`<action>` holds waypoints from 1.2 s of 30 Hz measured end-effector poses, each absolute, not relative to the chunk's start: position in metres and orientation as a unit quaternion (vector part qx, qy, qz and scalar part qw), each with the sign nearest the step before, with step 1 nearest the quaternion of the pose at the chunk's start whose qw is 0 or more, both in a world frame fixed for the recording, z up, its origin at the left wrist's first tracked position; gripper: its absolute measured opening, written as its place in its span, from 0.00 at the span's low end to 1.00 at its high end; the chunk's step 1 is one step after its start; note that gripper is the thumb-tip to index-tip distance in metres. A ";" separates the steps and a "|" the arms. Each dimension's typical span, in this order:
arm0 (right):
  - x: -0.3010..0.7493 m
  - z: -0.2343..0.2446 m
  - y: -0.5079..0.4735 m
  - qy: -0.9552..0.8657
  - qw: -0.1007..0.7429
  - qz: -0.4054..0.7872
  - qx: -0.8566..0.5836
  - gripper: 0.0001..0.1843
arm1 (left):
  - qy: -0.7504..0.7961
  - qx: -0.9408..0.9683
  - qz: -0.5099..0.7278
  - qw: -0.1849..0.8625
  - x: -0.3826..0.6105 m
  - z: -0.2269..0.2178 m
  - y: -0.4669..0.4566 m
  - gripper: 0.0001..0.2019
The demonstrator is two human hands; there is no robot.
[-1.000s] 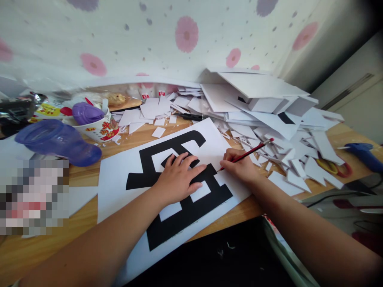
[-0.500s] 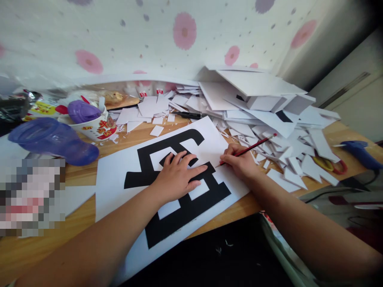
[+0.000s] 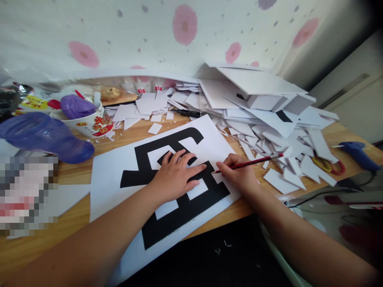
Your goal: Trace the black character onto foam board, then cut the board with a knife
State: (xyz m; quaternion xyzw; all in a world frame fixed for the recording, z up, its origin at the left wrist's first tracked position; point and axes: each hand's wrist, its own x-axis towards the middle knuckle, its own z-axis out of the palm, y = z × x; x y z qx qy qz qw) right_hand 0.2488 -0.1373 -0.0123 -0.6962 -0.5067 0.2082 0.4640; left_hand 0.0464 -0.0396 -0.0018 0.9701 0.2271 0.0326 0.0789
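A large white sheet (image 3: 113, 175) lies on the wooden table (image 3: 77, 211), and a big black cut-out character (image 3: 182, 211) rests on it. My left hand (image 3: 176, 175) lies flat on the black shape with its fingers spread, pressing it down. My right hand (image 3: 239, 173) pinches a red pencil (image 3: 248, 162), whose tip touches the sheet at the right edge of the black shape. The pencil's back end points right, over the scraps.
A heap of white paper scraps and sheets (image 3: 263, 115) covers the table's far right. A printed bowl with a purple lid (image 3: 86, 115) and a purple bottle (image 3: 44, 135) sit at left. Red-handled scissors (image 3: 329, 165) and a blue glue gun (image 3: 359, 153) lie at right.
The pencil has tilted flatter, and its tip has slid a little left along the black shape's edge. My left hand has stayed on the shape.
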 end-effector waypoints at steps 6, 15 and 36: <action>0.247 -0.011 -0.136 -0.511 0.445 0.191 -0.710 0.18 | 0.223 0.971 0.038 0.078 0.046 -0.002 -0.040 0.22; 0.251 -0.013 -0.134 -0.512 0.467 0.160 -0.703 0.17 | 0.227 0.970 0.023 0.081 0.047 0.002 -0.040 0.22; 0.253 -0.010 -0.133 -0.491 0.468 0.170 -0.715 0.16 | 0.224 0.971 0.034 0.083 0.047 0.001 -0.039 0.22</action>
